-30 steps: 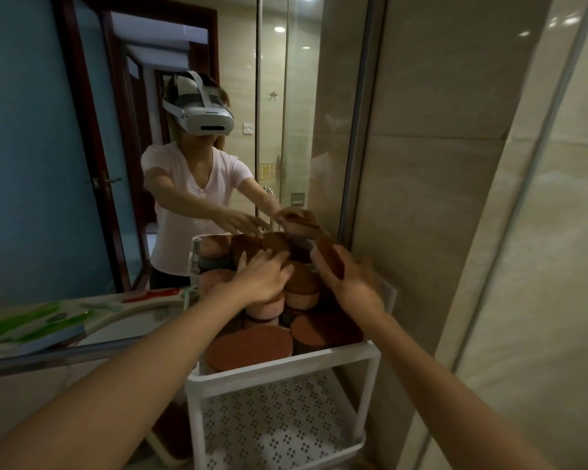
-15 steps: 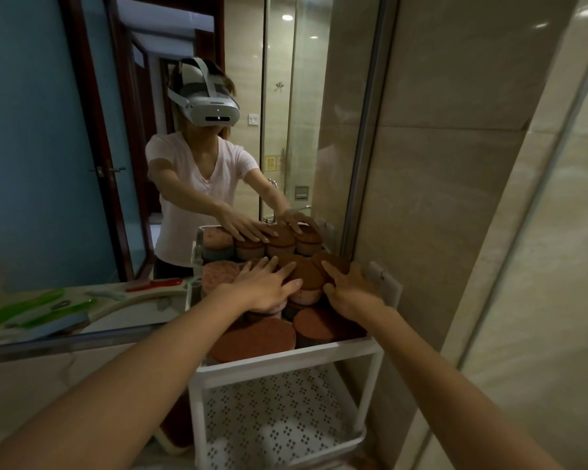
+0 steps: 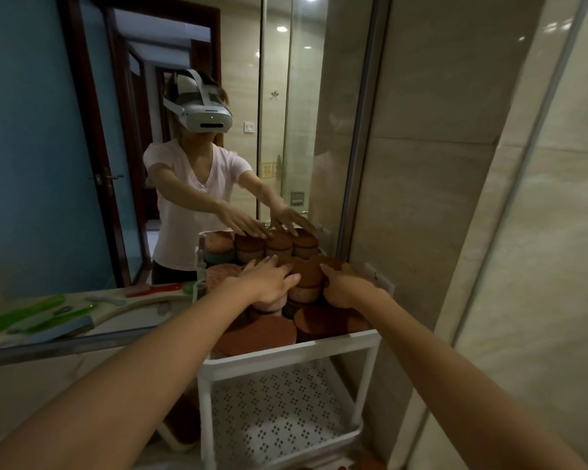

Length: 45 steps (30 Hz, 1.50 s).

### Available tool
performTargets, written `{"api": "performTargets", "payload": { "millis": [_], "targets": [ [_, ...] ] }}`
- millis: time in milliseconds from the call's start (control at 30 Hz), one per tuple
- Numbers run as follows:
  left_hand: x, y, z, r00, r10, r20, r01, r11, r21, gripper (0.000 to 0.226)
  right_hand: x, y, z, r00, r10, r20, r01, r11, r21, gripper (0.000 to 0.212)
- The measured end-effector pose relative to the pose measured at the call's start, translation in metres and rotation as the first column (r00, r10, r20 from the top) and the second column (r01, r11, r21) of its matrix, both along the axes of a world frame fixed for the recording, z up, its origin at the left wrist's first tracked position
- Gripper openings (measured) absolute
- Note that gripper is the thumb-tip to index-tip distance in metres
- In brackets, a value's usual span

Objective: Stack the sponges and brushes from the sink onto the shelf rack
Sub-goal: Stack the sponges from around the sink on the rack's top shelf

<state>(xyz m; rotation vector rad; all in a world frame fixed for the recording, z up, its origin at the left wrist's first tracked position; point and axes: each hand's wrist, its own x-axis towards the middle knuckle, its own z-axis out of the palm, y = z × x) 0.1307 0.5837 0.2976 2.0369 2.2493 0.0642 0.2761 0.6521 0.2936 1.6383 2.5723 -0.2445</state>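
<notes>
Several round brown and pink sponges (image 3: 257,335) are stacked on the top tier of a white shelf rack (image 3: 286,354) against the mirror. My left hand (image 3: 269,283) lies flat with spread fingers on top of a pink sponge stack. My right hand (image 3: 345,288) rests palm-down on the sponges at the rack's right side, beside a tall brown-topped stack (image 3: 308,278). Neither hand grips anything that I can see. The sink is out of view.
A large mirror (image 3: 82,130) behind the rack reflects a person wearing a headset. Green and red brushes (image 3: 24,315) lie on the counter at left. The rack's perforated lower tier (image 3: 279,412) holds nothing. A tiled wall and glass partition (image 3: 489,232) stand close on the right.
My right hand has lowered a brown sponge onto the stacks and now lies flat on them. My left hand stayed pressed on the pink stack.
</notes>
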Motion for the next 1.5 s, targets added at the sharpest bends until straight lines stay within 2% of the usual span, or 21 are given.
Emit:
{"api": "performTargets", "payload": {
  "millis": [133, 267, 367, 467, 533, 600, 667, 733, 800, 900, 1000, 1033, 1100, 1133, 1167, 1233, 1300, 1367, 1433, 1500],
  "targets": [
    [0.011, -0.019, 0.01, 0.997, -0.024, 0.075, 0.008, 0.979, 0.203, 0.043, 0.012, -0.039, 0.007, 0.936, 0.123, -0.329, -0.044, 0.97, 0.238, 0.046],
    [0.027, -0.069, 0.008, 0.957, -0.09, 0.276, -0.082, 0.828, 0.555, 0.027, 0.02, -0.099, -0.014, 0.749, 0.381, -0.542, -0.075, 0.862, 0.502, 0.038],
    [0.041, -0.116, -0.009, 0.928, -0.105, 0.356, -0.168, 0.737, 0.655, 0.022, 0.018, -0.149, -0.051, 0.571, 0.496, -0.655, -0.108, 0.836, 0.538, 0.029],
    [0.049, -0.156, -0.045, 0.9, -0.11, 0.422, -0.232, 0.699, 0.677, 0.019, 0.024, -0.19, -0.104, 0.522, 0.493, -0.696, -0.165, 0.859, 0.485, 0.034],
    [0.055, -0.177, -0.08, 0.856, -0.089, 0.509, -0.29, 0.733, 0.616, 0.017, 0.034, -0.206, -0.148, 0.552, 0.387, -0.738, -0.167, 0.919, 0.357, 0.035],
    [0.063, -0.193, -0.122, 0.806, -0.022, 0.592, -0.33, 0.813, 0.48, 0.017, 0.046, -0.215, -0.19, 0.673, 0.214, -0.708, -0.175, 0.976, 0.129, 0.034],
    [0.07, -0.203, -0.166, 0.722, 0.126, 0.68, -0.392, 0.885, 0.252, 0.018, 0.057, -0.221, -0.229, 0.836, 0.157, -0.526, -0.225, 0.972, -0.067, 0.041],
    [0.076, -0.212, -0.205, 0.631, 0.282, 0.723, -0.436, 0.899, 0.03, 0.02, 0.065, -0.227, -0.258, 0.951, 0.198, -0.238, -0.254, 0.938, -0.236, 0.059],
    [0.08, -0.221, -0.231, 0.567, 0.409, 0.715, -0.475, 0.871, -0.122, 0.023, 0.069, -0.234, -0.277, 0.971, 0.237, -0.043, -0.239, 0.92, -0.31, 0.074],
    [0.079, -0.233, -0.255, 0.508, 0.531, 0.678, -0.517, 0.818, -0.254, 0.028, 0.068, -0.237, -0.292, 0.972, 0.233, 0.026, -0.216, 0.935, -0.28, 0.072],
    [0.072, -0.239, -0.267, 0.427, 0.603, 0.674, -0.527, 0.772, -0.356, 0.024, 0.067, -0.236, -0.297, 0.975, 0.224, -0.009, -0.22, 0.947, -0.236, 0.063],
    [0.07, -0.241, -0.268, 0.36, 0.62, 0.697, -0.532, 0.751, -0.393, 0.02, 0.066, -0.236, -0.297, 0.975, 0.208, -0.073, -0.219, 0.953, -0.21, 0.06],
    [0.067, -0.244, -0.264, 0.137, 0.629, 0.765, -0.514, 0.705, -0.488, 0.017, 0.063, -0.236, -0.294, 0.949, 0.163, -0.271, -0.212, 0.964, -0.16, 0.058],
    [0.066, -0.244, -0.263, 0.031, 0.622, 0.782, -0.486, 0.694, -0.532, 0.026, 0.06, -0.236, -0.291, 0.919, 0.141, -0.368, -0.212, 0.964, -0.158, 0.06],
    [0.066, -0.245, -0.261, -0.028, 0.622, 0.783, -0.449, 0.692, -0.565, 0.037, 0.055, -0.237, -0.287, 0.884, 0.129, -0.449, -0.225, 0.96, -0.168, 0.063],
    [0.065, -0.244, -0.258, -0.041, 0.604, 0.796, -0.416, 0.714, -0.564, 0.051, 0.046, -0.241, -0.28, 0.823, 0.144, -0.55, -0.28, 0.944, -0.173, 0.067],
    [0.064, -0.241, -0.255, -0.017, 0.563, 0.826, -0.472, 0.724, -0.503, 0.05, 0.042, -0.239, -0.274, 0.789, 0.181, -0.587, -0.351, 0.917, -0.188, 0.07],
    [0.058, -0.24, -0.252, -0.033, 0.543, 0.839, -0.555, 0.688, -0.468, 0.046, 0.044, -0.224, -0.268, 0.792, 0.16, -0.589, -0.401, 0.864, -0.304, 0.065],
    [0.051, -0.241, -0.248, -0.05, 0.534, 0.844, -0.61, 0.652, -0.45, 0.045, 0.05, -0.2, -0.264, 0.829, 0.094, -0.551, -0.34, 0.868, -0.363, 0.063],
    [0.045, -0.244, -0.242, 0.004, 0.556, 0.831, -0.639, 0.641, -0.426, 0.047, 0.055, -0.173, -0.267, 0.888, 0.068, -0.455, -0.192, 0.954, -0.231, 0.062]
  ]
}}
